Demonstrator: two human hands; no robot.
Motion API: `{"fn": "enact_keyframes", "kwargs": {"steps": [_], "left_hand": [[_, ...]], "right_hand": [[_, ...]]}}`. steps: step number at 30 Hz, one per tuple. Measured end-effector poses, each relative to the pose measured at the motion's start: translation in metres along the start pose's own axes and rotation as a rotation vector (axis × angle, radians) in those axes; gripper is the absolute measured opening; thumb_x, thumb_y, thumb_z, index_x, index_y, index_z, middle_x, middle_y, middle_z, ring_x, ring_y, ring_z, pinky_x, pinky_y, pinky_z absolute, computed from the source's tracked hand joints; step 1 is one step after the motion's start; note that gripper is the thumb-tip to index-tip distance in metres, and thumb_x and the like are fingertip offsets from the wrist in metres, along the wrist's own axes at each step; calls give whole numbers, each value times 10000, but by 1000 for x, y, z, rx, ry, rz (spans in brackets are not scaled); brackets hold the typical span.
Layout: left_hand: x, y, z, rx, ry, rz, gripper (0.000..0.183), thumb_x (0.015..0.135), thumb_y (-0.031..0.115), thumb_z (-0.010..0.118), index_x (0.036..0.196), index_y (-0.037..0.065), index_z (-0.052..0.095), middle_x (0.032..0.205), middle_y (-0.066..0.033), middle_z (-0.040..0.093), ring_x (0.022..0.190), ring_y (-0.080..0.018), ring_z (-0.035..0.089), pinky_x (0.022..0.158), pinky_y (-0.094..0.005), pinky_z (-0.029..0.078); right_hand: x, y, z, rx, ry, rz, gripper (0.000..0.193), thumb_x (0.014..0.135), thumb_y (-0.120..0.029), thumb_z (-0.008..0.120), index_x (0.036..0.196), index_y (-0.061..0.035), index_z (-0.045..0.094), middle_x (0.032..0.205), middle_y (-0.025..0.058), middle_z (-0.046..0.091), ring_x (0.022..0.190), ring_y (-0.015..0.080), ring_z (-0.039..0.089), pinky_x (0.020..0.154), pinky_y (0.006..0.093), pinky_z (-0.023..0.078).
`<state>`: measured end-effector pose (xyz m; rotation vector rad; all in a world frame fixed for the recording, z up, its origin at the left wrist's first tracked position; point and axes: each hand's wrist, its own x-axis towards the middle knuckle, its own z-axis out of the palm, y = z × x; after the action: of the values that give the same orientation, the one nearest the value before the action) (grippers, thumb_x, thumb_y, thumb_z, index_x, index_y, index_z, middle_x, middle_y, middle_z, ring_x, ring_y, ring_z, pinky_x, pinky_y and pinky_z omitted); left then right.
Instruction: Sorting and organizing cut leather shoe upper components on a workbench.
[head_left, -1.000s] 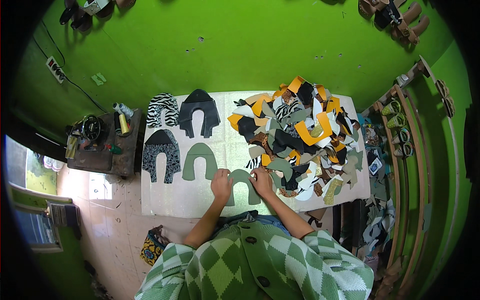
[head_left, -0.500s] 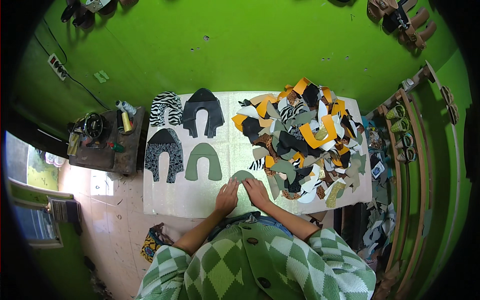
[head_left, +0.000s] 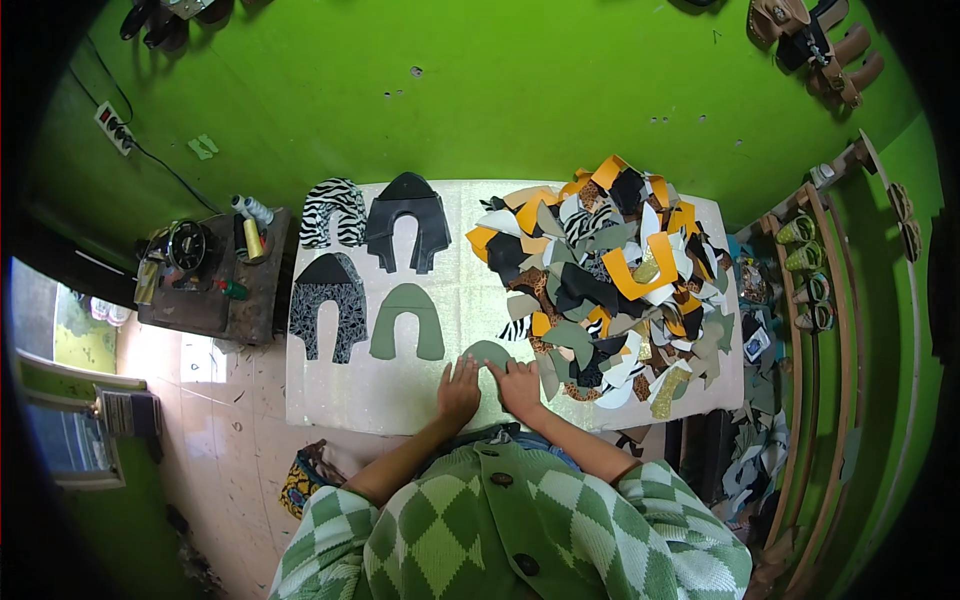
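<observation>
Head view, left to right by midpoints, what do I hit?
Power strip, black handwheel, yellow thread cone, zebra-print piece, green arch piece, left hand, right hand, scrap heap, green sandals. Green piece under both hands omitted: overlaps them.

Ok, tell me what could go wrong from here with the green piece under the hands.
The green piece might shift or crease if the left hand and right hand, both resting on it, pull unevenly. The scrap pile lies close by and holds similar green scraps, so pieces could get mixed up.

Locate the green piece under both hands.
Head view: green piece lies at the front of the table, between the green arch at left and scrap pile at right.
</observation>
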<state>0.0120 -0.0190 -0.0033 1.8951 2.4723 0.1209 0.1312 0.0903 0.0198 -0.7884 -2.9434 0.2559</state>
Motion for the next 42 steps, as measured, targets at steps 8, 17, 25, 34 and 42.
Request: {"fn": "enact_keyframes", "kwargs": {"steps": [8,17,25,34,42], "left_hand": [[-1,1,5,35,-22,-3,459,837,168,448,1267,13,492,1376,-124,439,1270,-248,412,1034,-428,297],[-6,-2,0,28,-7,10,513,814,156,453,1310,27,444,1421,-104,382,1294,-229,377,1023,-421,304],[-7,-2,-4,-23,-41,-3,531,815,177,469,1324,35,421,1434,-107,354,1311,-213,353,1031,-416,288],[-5,-6,-30,-227,30,-38,545,782,200,544,1287,22,444,1381,-141,394,1312,-310,319,1022,-411,294],[-6,-8,-17,-125,-35,-62,577,776,222,569,1297,11,439,1345,-123,437,1271,-316,356,1017,-416,299]], "right_hand": [[-13,16,-1,-9,23,73,506,722,-78,566,1200,-241,595,758,75,576,699,212,565,732,389,323],[-18,22,-11,32,35,194,473,716,-48,542,1149,-214,637,757,82,586,705,221,570,739,384,318],[-19,24,-12,66,75,260,420,724,-70,545,1121,-166,645,779,86,597,733,227,571,730,393,320],[-34,30,-26,113,41,216,518,753,-80,548,1260,-183,536,809,88,569,687,241,543,714,376,343],[-21,24,-4,26,-147,211,578,754,-52,527,1308,-214,501,807,107,580,753,247,584,744,437,355]]}}
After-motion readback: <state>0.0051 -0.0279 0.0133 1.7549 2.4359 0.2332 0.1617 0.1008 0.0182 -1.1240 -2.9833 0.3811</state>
